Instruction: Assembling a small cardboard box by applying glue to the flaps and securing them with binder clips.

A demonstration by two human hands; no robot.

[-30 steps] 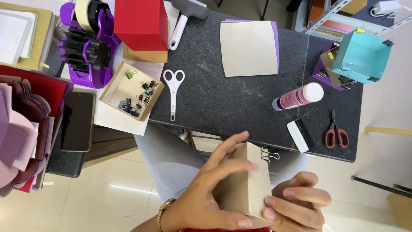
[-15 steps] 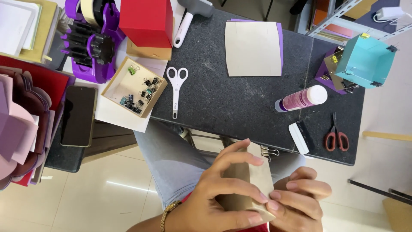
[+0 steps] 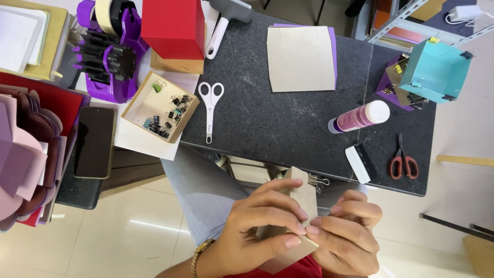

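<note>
Low in the head view, above my lap, both hands hold a folded piece of tan cardboard (image 3: 304, 194). My left hand (image 3: 260, 226) wraps over its left face, fingertips pressed on the fold. My right hand (image 3: 346, 231) grips it from the right, and the fingertips of both hands meet at the crease. A metal binder clip (image 3: 319, 180) sits at the cardboard's upper edge. The lower part of the cardboard is hidden behind my fingers.
On the dark table (image 3: 267, 123) lie white scissors (image 3: 210, 105), a tan sheet on purple paper (image 3: 301, 57), a glue bottle (image 3: 360, 116), red-handled scissors (image 3: 403, 159), a teal box (image 3: 434, 70), a red box (image 3: 173, 28), a clip tray (image 3: 160, 105), a purple tape dispenser (image 3: 110, 49) and a phone (image 3: 94, 141).
The cardboard has been folded tighter between my hands. My left fingers have slid down onto the crease and my right fingertips have come in to meet them.
</note>
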